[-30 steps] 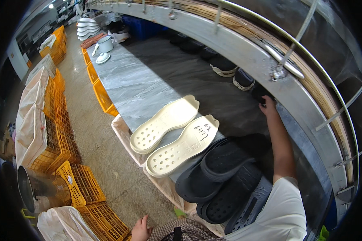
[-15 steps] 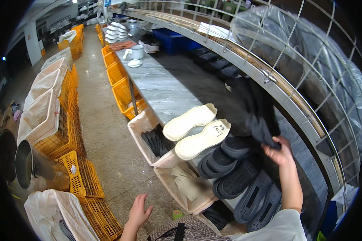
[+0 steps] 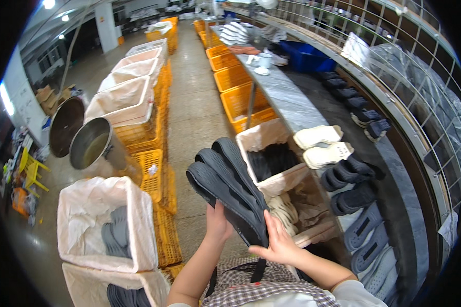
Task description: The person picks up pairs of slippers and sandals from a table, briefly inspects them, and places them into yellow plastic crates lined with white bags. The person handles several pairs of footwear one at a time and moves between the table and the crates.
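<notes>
Head cam: stacked dk-grey shoe soles [image 3: 229,187] gripped btwn L hand [image 3: 217,225] & R hand [image 3: 280,245], ctr. Cream soles [image 3: 315,135] laid at 2 o'clock of these, on marbled tabletop [image 3: 292,106]; grey soles [image 3: 116,233] seen in lined crate [image 3: 140,222], 8 o'clock.

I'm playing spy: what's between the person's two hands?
A stack of black shoe soles, held between the left hand and right hand; the head view shows it.
</notes>
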A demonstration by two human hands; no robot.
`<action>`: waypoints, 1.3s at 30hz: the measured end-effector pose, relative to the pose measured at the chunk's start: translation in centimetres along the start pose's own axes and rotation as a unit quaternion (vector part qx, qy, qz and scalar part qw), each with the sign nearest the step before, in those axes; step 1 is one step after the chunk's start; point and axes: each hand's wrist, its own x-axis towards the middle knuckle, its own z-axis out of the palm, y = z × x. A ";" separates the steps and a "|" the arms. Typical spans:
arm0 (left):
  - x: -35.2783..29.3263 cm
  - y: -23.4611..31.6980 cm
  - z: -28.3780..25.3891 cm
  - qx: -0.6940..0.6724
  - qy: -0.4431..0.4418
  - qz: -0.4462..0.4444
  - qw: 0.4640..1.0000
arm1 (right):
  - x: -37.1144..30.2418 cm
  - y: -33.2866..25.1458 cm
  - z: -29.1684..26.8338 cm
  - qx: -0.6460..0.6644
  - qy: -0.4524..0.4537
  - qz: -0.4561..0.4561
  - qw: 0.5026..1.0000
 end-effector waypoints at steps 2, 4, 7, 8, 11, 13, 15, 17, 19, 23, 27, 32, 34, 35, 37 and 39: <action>-1.2 1.3 -2.3 -0.019 0.017 -0.017 1.000 | -0.5 -1.6 1.7 0.007 -0.042 -0.046 0.998; -2.6 2.1 -4.1 -0.049 0.030 -0.056 0.997 | -0.7 -2.6 2.6 -0.008 -0.042 -0.103 0.994; -4.0 2.7 -5.6 -0.044 0.056 -0.049 0.996 | -0.4 -3.5 3.3 -0.016 -0.032 -0.166 0.985; -4.3 2.9 -6.0 -0.051 0.055 -0.052 0.996 | -0.3 -3.7 3.5 -0.017 -0.029 -0.179 0.983; -5.4 3.6 -6.9 -0.082 -0.007 -0.093 0.992 | -0.1 -4.5 4.0 0.006 -0.014 -0.193 0.981; -5.9 3.7 -7.1 -0.071 -0.025 -0.083 0.994 | -0.1 -5.0 4.2 0.020 -0.012 -0.177 0.984; -6.5 3.8 -7.1 -0.061 -0.035 -0.083 0.994 | -0.1 -5.4 4.2 0.030 -0.006 -0.173 0.984; -6.8 3.9 -7.0 -0.068 -0.017 -0.091 0.993 | 0.1 -5.6 4.2 0.033 0.004 -0.183 0.983; -7.1 3.9 -7.0 -0.091 -0.024 -0.091 0.991 | 0.2 -5.6 4.1 0.089 -0.010 -0.147 0.985; -7.4 4.0 -7.0 -0.104 -0.003 -0.145 0.984 | 0.4 -5.6 3.7 0.265 -0.009 -0.081 0.961; -7.1 3.7 -6.8 -0.088 0.000 -0.126 0.988 | 0.6 -5.5 3.6 0.327 -0.003 -0.038 0.944; -7.0 3.1 -6.7 -0.084 -0.003 -0.120 0.989 | 1.6 -4.7 4.0 0.378 -0.003 0.063 0.924; -7.2 2.7 -6.7 -0.036 -0.002 -0.097 0.995 | 1.8 -4.4 4.1 0.445 -0.048 0.137 0.884; -7.3 2.6 -6.9 -0.032 0.001 -0.095 0.995 | 2.0 -4.2 4.1 0.446 -0.049 0.149 0.881; -7.5 2.3 -7.3 0.095 0.025 -0.068 0.993 | 2.1 -4.0 4.0 0.405 -0.052 0.093 0.908; -7.7 2.3 -7.9 0.094 0.016 -0.033 0.995 | 2.1 -3.7 3.8 0.394 -0.073 0.062 0.914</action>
